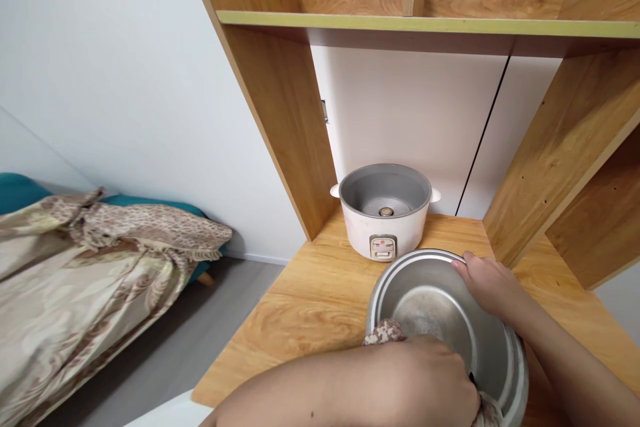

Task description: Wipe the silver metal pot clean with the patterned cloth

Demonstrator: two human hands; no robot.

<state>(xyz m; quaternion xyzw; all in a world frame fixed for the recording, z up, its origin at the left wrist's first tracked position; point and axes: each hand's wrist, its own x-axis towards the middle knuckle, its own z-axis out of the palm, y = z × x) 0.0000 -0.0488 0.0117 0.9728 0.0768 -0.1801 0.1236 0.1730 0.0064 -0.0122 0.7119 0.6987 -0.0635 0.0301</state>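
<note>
Left hand (425, 380) is clenched on a patterned cloth (384, 331) at the near rim of the metal inner pot (435, 307), fingers out of sight behind the knuckles. Most of the cloth is hidden, and the frame edge cuts off the pot's near side. Right hand (493, 283) grasps the far rim, thumb over the edge. The pot sits on the wooden counter (310, 293), just before the open rice cooker (384, 217); the cooker's front badge is too small to read.
</note>
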